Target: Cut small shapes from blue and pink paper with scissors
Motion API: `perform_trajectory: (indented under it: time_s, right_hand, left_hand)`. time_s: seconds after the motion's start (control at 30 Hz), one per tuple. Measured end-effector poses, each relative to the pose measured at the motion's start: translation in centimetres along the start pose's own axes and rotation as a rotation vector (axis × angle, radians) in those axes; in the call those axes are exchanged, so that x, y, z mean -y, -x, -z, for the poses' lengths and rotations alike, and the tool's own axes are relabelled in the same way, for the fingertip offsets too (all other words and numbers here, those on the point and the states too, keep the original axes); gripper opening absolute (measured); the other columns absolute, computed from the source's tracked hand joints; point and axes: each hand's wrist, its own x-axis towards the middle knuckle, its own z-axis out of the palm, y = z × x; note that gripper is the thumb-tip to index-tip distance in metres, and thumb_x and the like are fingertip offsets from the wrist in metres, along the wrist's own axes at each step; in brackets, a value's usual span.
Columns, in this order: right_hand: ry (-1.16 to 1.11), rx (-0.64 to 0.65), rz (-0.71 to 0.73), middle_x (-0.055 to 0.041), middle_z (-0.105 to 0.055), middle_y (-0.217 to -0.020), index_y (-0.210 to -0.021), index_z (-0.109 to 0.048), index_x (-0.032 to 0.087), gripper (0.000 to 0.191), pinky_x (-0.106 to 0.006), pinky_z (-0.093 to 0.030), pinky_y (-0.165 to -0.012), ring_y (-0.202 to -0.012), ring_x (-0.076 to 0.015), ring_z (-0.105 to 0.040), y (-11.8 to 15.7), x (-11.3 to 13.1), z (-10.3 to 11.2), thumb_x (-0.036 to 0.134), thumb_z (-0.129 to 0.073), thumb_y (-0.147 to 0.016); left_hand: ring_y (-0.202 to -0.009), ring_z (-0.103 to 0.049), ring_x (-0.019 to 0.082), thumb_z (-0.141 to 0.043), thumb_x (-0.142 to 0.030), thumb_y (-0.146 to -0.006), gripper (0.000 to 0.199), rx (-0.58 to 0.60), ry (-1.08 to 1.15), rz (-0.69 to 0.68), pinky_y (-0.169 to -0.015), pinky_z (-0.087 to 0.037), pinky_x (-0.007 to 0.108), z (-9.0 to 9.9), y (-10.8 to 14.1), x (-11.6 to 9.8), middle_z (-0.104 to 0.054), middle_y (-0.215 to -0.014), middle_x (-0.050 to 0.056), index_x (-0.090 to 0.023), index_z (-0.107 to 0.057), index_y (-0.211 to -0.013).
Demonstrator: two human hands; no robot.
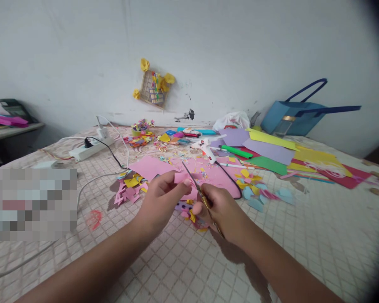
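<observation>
My left hand [162,198] pinches a small piece of pink paper [180,177] between thumb and fingers. Gold-handled scissors [203,197] are in my right hand [222,210], its fingers wrapped round the handles. The blades point up and left, close beside the pink piece and the left fingertips. Whether the blades touch the paper cannot be made out. Behind both hands lies a large pink sheet [150,166] strewn with small scraps. Pink and yellow cut scraps [129,194] are heaped left of the left hand. Below the hands, purple, pink and yellow bits [185,207] show partly.
A white glue gun [205,149] with a black cord lies behind the right hand. Coloured sheets [268,149] and a blue bag [292,118] are at the right. A power strip [91,148] with cables stands at the left. Blue and yellow scraps [254,193] lie right of the hands.
</observation>
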Motion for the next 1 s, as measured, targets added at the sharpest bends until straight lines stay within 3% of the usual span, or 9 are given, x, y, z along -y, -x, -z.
perform_trajectory:
  time_s: [0.3,0.73,0.87,1.0]
  right_hand:
    - [-0.015,-0.029,0.013,0.0016,-0.055,-0.060,-0.071,-0.044,0.021,0.029,-0.023,-0.033,-0.044,-0.050,-0.0121,-0.050,0.2,-0.5,-0.6,0.045,-0.055,-0.081]
    - [0.039,-0.064,0.110,0.0047,-0.048,-0.060,-0.071,-0.039,0.021,0.024,-0.022,-0.029,-0.046,-0.053,-0.0107,-0.039,0.3,-0.3,-0.6,0.036,-0.055,-0.080]
    - [0.082,-0.089,0.084,0.0036,-0.050,-0.060,-0.069,-0.038,0.021,0.023,-0.022,-0.029,-0.046,-0.053,-0.0110,-0.042,0.2,-0.1,-0.4,0.035,-0.054,-0.080]
    - [0.231,-0.141,0.034,0.0018,-0.052,-0.060,-0.067,-0.039,0.020,0.020,-0.023,-0.029,-0.047,-0.053,-0.0123,-0.045,-0.1,0.0,-0.2,0.028,-0.054,-0.077]
  left_hand:
    - [-0.060,-0.052,0.011,-0.059,-0.027,-0.070,0.014,0.058,-0.058,-0.018,-0.054,-0.037,0.023,0.2,0.3,-0.8,-0.057,-0.061,-0.001,-0.014,-0.057,-0.063]
    - [-0.058,-0.049,0.010,-0.061,-0.024,-0.070,0.013,0.121,-0.068,-0.066,-0.054,-0.038,0.022,0.3,0.4,-0.7,-0.054,-0.060,-0.002,-0.015,-0.054,-0.062]
    - [-0.075,-0.054,0.014,-0.060,-0.029,-0.075,0.018,0.118,-0.037,-0.173,-0.064,-0.044,0.026,0.5,0.2,-0.3,-0.057,-0.081,0.001,-0.019,-0.054,-0.089]
    - [-0.102,-0.050,0.019,-0.052,-0.031,-0.083,0.038,-0.009,-0.115,-0.471,-0.083,-0.044,0.034,1.3,-0.4,-0.2,-0.052,-0.105,0.005,-0.026,-0.038,-0.117]
